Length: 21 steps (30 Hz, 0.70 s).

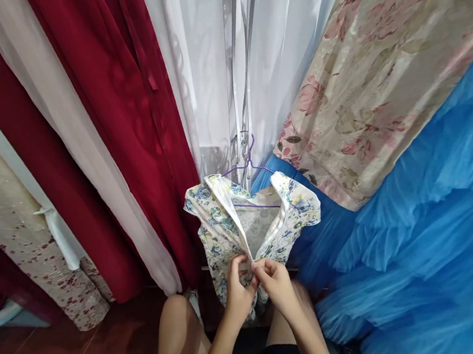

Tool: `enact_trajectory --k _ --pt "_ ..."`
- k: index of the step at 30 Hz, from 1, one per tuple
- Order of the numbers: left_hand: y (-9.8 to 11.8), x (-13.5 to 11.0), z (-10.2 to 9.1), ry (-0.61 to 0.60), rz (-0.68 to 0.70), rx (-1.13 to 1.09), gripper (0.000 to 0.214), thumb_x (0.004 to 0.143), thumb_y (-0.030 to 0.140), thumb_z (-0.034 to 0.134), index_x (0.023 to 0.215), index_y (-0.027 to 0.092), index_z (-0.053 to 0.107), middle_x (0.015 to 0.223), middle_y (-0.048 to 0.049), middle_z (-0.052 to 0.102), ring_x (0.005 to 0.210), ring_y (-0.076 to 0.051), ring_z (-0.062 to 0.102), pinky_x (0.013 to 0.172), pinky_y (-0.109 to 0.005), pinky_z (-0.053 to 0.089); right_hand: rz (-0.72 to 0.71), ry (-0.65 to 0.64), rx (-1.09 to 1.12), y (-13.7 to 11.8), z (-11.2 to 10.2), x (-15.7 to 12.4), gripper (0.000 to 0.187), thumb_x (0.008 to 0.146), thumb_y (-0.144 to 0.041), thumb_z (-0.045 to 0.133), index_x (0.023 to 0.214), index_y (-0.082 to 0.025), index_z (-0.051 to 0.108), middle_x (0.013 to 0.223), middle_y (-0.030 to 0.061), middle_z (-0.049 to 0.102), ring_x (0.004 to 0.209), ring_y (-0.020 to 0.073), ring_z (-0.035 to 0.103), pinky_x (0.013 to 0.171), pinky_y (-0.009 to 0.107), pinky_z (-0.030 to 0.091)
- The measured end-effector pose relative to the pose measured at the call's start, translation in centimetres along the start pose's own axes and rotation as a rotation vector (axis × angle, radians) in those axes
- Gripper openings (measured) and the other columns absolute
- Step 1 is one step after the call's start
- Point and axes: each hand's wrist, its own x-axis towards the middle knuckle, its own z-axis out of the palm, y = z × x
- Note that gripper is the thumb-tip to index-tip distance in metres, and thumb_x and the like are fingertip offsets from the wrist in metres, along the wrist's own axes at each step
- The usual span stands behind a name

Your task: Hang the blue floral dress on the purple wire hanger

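Note:
A small floral dress [220, 224], white with blue and yellow flowers, hangs on a purple hanger [249, 167] in front of me. Its back opening gapes wide at the top. My left hand [239, 292] and my right hand [276, 281] meet at the bottom of that opening. Both pinch the fabric edges together, fingers closed, apparently at the zipper's lower end. My knees show below the hands.
Dark red gowns [100, 129] and a white sheer garment [204, 73] hang to the left and behind. A beige floral fabric [379, 83] and a big blue tulle skirt [430, 247] fill the right. A speckled beige dress [10, 234] hangs far left over a reddish tiled floor [69, 352].

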Motion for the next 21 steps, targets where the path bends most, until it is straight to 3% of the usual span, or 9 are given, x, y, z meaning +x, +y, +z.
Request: enact_trajectory --k 2,4,9,15,18,21 --pt "-0.3 0.4 1.1 -0.039 -0.068 -0.05 0.009 0.09 0.026 0.057 0.094 0.018 0.058 0.088 -0.0045 0.063 0.085 -0.02 0.062 0.077 -0.03 0.05 -0.004 -0.054 -0.039 -0.8 -0.4 0.4 0.038 0.086 -0.048 0.064 0.067 -0.017 0.06 0.057 0.0024 0.063 0.053 0.015 0.056 0.055 0.025 0.041" --pt "-0.3 1.1 1.4 -0.088 -0.051 -0.022 0.016 0.092 0.026 0.053 0.078 0.018 0.053 0.073 -0.0009 0.057 0.073 -0.017 0.058 0.072 -0.027 0.046 -0.007 -0.082 -0.069 -2.1 -1.1 1.4 0.037 0.086 -0.047 0.064 0.064 -0.017 0.06 0.055 0.0032 0.065 0.049 0.014 0.054 0.052 0.025 0.04" --pt "-0.3 1.7 1.0 -0.254 0.059 0.112 0.015 0.088 0.016 0.052 0.073 0.019 0.049 0.077 -0.0008 0.052 0.072 -0.015 0.054 0.064 -0.023 0.039 -0.115 -0.028 -0.146 -8.6 -2.6 7.0 0.041 0.083 -0.043 0.065 0.053 -0.015 0.062 0.041 -0.0029 0.05 0.038 0.0069 0.029 0.041 0.023 0.021" --pt "-2.0 0.5 2.2 -0.363 0.079 0.215 0.011 0.082 0.011 0.052 0.075 0.02 0.05 0.077 -0.0004 0.053 0.071 -0.016 0.054 0.064 -0.024 0.039 -0.278 0.117 0.059 -16.9 -1.4 13.9 0.033 0.074 -0.04 0.068 0.053 -0.015 0.062 0.045 -0.001 0.054 0.039 0.0063 0.03 0.04 0.023 0.021" --pt "-3.0 0.5 2.1 -0.404 0.043 0.219 0.009 0.081 0.012 0.053 0.079 0.02 0.055 0.081 -0.0019 0.057 0.075 -0.018 0.058 0.07 -0.027 0.043 -0.3 0.118 0.121 -17.8 -0.8 14.4 0.031 0.076 -0.043 0.068 0.066 -0.014 0.066 0.048 -0.0013 0.058 0.037 0.0065 0.033 0.039 0.021 0.023" --pt "-1.7 1.3 1.4 -0.302 -0.007 0.147 0.012 0.086 0.019 0.054 0.098 0.02 0.059 0.098 -0.0075 0.062 0.093 -0.023 0.061 0.085 -0.035 0.047 -0.299 0.058 0.09 -16.0 -1.0 13.6 0.035 0.084 -0.048 0.062 0.073 -0.016 0.064 0.048 -0.0012 0.059 0.036 0.0076 0.036 0.039 0.021 0.026"
